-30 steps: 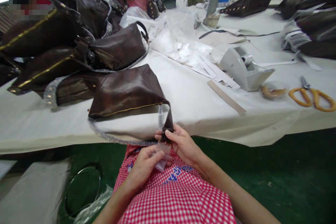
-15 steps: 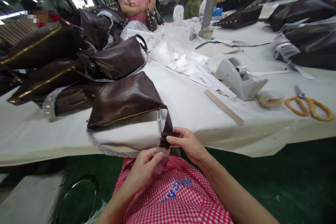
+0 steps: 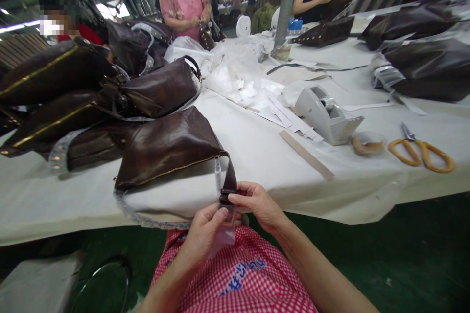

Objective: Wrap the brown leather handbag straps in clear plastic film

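Observation:
A dark brown leather bag [image 3: 167, 149] with a gold zip lies at the near edge of the white table [image 3: 264, 156]. Its strap [image 3: 230, 176] hangs over the edge toward my lap. My right hand [image 3: 255, 203] pinches the strap's lower end by the buckle. Just below it, my left hand [image 3: 205, 234] is closed on a clear plastic wrap [image 3: 224, 230] around the strap end. A plastic-wrapped length of strap loops along the table's edge under the bag.
More brown bags [image 3: 66, 98] are piled at the left. A grey tape dispenser [image 3: 325, 115], a wooden strip [image 3: 306, 155], a small dish [image 3: 367, 144] and orange scissors [image 3: 422, 154] lie to the right. Other people work at the far side.
The view has tilted up a little, so the table and bag sit lower. Both hands stay at the strap end; the left hand has shifted slightly up along the plastic.

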The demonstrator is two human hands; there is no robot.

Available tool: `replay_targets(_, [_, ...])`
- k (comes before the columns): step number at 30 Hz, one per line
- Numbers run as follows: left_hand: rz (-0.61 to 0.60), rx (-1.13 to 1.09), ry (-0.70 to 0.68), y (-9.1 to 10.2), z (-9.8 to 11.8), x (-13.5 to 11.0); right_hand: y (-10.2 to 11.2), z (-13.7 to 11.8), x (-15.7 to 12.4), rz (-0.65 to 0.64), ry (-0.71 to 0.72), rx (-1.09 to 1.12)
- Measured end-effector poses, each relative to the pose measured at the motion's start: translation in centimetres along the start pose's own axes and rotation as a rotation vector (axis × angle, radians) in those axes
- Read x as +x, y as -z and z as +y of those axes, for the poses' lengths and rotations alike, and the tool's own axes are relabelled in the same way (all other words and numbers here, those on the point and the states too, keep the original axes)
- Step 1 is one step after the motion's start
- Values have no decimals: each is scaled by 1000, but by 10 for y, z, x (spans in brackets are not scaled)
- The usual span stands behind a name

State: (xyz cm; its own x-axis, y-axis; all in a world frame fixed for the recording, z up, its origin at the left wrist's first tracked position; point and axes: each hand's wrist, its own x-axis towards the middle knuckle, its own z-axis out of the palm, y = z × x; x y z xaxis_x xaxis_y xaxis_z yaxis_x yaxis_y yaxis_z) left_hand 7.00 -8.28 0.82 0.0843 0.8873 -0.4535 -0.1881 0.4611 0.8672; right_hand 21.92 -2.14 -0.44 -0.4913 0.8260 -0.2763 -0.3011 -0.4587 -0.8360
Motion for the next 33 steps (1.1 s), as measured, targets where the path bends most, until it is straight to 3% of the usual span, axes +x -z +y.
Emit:
replay_targets(9, [30,-65,7,-11,7,-2,4,4,1,-2,-1,-17])
replay_targets(17, [-1,-45,19,-7,4,-1,6,3,1,-20,-3,-26])
replay_targets(20, [-5,26,-37,-4,1,-2,6,5,2,-12,0,-12])
replay_targets(24, [128,223,-158,0,0,-4,5,9,3,-14,-6,21])
replay_targets(29, [163,356,-142,2,3,-3,6,10,4,-35,-14,7])
replay_targets(33, [100,321,-123,1,9,4,8,14,5,0,15,-11])
